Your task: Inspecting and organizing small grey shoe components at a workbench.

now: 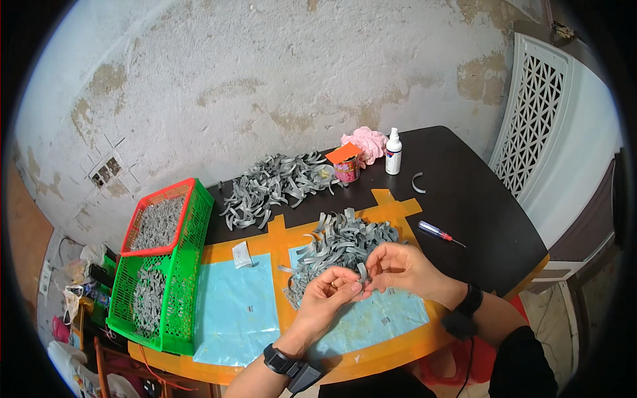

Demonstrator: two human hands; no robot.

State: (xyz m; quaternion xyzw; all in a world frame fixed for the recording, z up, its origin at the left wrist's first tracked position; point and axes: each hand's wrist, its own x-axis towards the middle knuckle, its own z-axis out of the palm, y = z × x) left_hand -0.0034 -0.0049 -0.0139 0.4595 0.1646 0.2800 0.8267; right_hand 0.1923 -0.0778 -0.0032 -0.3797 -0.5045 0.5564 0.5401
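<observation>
Left hand narrowed, thumb and fingers pinching a curved gray strip; our right hand has its fingertips close together just beside the strip, though we cannot tell whether they grip it. We see the strip held above a blue sheet taped to the dark tabletop, at the near edge of a heap of similar strips. To the right lies a screwdriver; to the left stands a green basket.

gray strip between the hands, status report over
Left hand and right hand pinching gray strip together. Strip curved, partly hidden. Pile of similar strips just beyond, not covering it.
</observation>
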